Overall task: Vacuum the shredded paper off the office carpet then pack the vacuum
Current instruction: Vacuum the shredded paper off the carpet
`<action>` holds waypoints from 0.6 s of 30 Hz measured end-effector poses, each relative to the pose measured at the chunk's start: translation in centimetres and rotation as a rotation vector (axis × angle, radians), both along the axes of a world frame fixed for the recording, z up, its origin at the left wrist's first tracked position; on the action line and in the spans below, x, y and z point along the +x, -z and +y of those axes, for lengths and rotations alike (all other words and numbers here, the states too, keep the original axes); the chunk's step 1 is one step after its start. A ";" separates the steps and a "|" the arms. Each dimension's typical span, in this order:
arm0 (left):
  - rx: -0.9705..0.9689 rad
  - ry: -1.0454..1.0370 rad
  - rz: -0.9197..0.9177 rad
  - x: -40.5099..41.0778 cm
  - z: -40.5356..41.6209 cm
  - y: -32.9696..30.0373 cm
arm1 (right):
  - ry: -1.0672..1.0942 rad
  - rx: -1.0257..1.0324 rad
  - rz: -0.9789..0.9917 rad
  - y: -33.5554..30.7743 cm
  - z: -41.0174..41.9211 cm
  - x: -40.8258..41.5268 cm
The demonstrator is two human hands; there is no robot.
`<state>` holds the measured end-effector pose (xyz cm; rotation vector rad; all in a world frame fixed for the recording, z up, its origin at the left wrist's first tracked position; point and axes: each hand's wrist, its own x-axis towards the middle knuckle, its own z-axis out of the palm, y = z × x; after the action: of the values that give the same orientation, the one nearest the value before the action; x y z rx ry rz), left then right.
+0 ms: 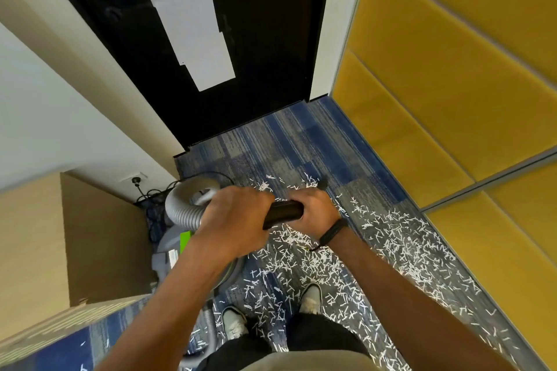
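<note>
At the far left, a plug sits in a wall socket (pixel 136 180) with a dark cord trailing to the grey vacuum body (pixel 171 250), which stands on the carpet (pixel 289 141) just left of the person's feet. From it a ribbed grey hose (pixel 184 205) loops up into the left hand (pixel 232 220), whose fingers are curled round the hose end where it meets the black wand (pixel 283 211). The right hand (pixel 316 211), just beside it, is clamped round the same wand further along. The wand's long axis seems to run forward and to the right, away from the body; its nozzle is hidden. The shredded paper (pixel 301 268) lies below and to the right of both hands, thick toward the yellow wall panels (pixel 452 84), so the right hand is nearer the mess, and the next sweep likely goes right and down.
</note>
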<state>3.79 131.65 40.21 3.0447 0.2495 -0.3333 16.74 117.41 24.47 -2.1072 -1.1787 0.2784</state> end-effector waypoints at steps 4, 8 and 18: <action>0.011 0.021 -0.022 -0.1 -0.3 -0.2 | 0.035 0.001 -0.001 -0.3 -0.5 -0.5; 0.005 0.012 -0.016 -0.5 0.0 -0.4 | 0.035 0.010 -0.018 -0.6 0.0 -0.9; 0.067 -0.032 0.046 -2.2 0.2 -1.6 | -0.028 0.043 -0.018 -0.8 1.7 -2.0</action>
<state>1.58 131.83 41.81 3.0979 0.3188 -0.4013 14.77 119.11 25.27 -2.0613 -1.2157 0.2451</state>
